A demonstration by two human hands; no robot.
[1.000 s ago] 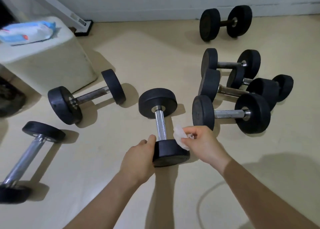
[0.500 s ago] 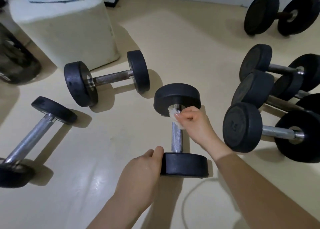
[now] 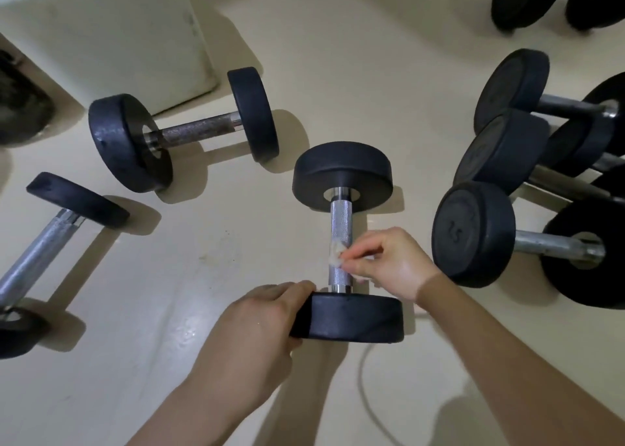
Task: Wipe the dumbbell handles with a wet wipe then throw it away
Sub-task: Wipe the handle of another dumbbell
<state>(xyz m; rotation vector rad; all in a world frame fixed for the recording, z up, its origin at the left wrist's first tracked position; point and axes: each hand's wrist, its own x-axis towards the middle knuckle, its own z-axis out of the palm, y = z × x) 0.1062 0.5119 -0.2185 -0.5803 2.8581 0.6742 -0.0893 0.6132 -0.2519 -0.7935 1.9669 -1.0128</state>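
White wet wipe (image 3: 335, 255) pinched in right hand (image 3: 389, 259) fingers on dumbbell handle (image 3: 341, 229); left hand (image 3: 257, 330) gripping its near weight.

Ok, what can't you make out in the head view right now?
- Wet wipe: mostly hidden by the right hand; its soiling is unclear.
- Underside of the handle: faces away.
- Left-side dumbbell: cut by the frame edge.
- White box: top cropped.
- No bin in view.
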